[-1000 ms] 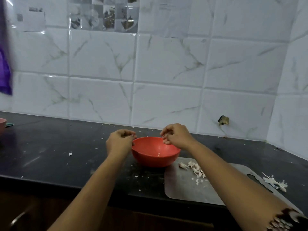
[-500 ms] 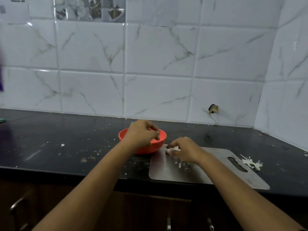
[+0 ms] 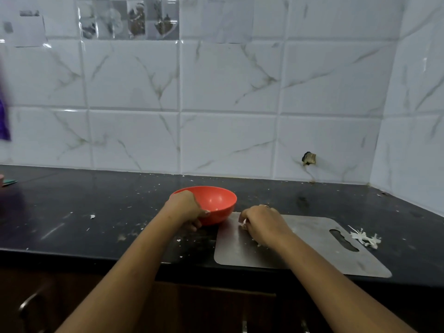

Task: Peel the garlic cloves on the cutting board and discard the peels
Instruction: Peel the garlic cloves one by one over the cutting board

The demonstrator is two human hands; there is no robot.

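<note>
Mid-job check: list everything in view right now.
counter: one, black, flecked white
cutting board: one, grey, at the counter's front right
bowl: one, red-orange, on the counter left of the cutting board
peel pile: one, white, on the counter right of the board
peel scraps: a few, white, on the board's left end
wall tiles: many, white marbled, behind the counter
cloth: one, purple, left edge
left hand: grips the bowl's near rim
right hand: pinches the peel scraps

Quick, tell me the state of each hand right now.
Left hand: grips the red bowl by its rim.
Right hand: curled on the cutting board, pinching garlic peels.
</note>
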